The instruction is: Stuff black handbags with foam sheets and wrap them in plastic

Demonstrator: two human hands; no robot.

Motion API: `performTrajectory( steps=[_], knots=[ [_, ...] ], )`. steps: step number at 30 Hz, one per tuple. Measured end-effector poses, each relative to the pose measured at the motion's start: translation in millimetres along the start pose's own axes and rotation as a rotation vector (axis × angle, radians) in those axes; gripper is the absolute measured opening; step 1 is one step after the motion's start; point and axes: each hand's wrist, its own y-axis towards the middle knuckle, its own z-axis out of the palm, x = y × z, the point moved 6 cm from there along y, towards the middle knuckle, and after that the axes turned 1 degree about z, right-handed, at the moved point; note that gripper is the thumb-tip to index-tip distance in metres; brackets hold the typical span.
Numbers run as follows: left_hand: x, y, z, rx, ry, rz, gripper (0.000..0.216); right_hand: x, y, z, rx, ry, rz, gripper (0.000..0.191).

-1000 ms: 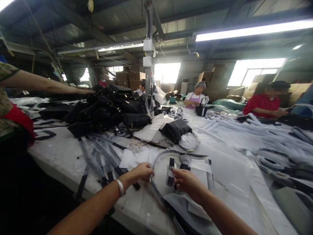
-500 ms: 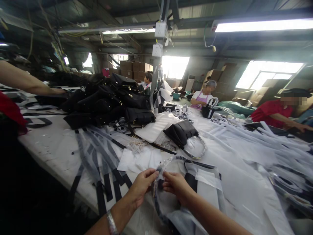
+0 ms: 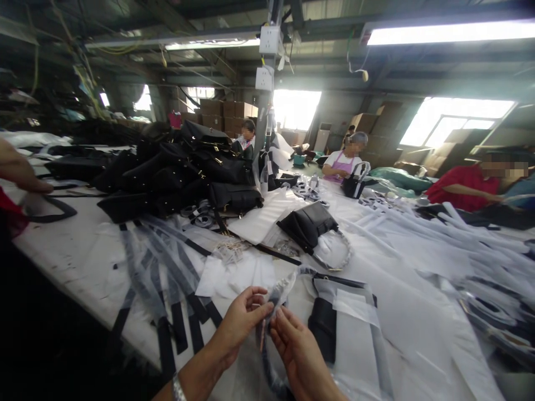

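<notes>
Close in front of me, a bag handle (image 3: 271,365) wrapped in clear plastic curves up from a black handbag (image 3: 322,328). My left hand (image 3: 244,317) pinches the wrapped handle from the left, thumb and fingers closed on it. Beside it, my right hand (image 3: 295,340) grips the same handle from the right, the fingertips of both hands nearly meeting. The handbag lies on the table, partly covered by a white sheet (image 3: 355,328) and clear film. Just beyond it sits another black handbag (image 3: 311,225) with a wrapped handle.
A heap of black handbags (image 3: 167,172) fills the table's far left. Plastic-wrapped straps (image 3: 163,278) and white sheets (image 3: 238,273) lie left of my hands. White wrapping strips (image 3: 418,228) spread to the right. Co-workers sit around the table; one person's hand (image 3: 35,181) reaches in from the left.
My right hand has turned and shifted lower along the handle; my left hand stays on it. At the left, the co-worker's hand has drawn back from the black bags.
</notes>
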Motion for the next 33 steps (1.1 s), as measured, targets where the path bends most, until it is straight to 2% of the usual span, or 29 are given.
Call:
performTrajectory(
  steps=[3,7,10,17,24,33],
  knots=[
    [-5,-2,4,0.059,0.027,-0.011,0.057,-5,1,-2,-0.039,0.036,-0.019,0.053],
    [-11,-4,11,0.086,0.077,0.047,0.038,-10,1,-5,-0.09,0.077,-0.043,0.053],
    [-11,-6,14,0.093,0.089,0.072,0.034,-9,1,-4,-0.066,0.052,-0.064,0.053],
    [-9,-8,16,0.216,0.038,0.036,0.042,8,11,-11,0.015,-0.41,-0.107,0.062],
    [0,-15,20,0.343,-0.022,-0.094,0.05,16,20,-18,0.039,-0.633,-0.181,0.063],
    [12,-18,21,0.388,-0.135,-0.16,0.047,41,17,-14,0.021,-0.967,-0.33,0.038]
  ],
)
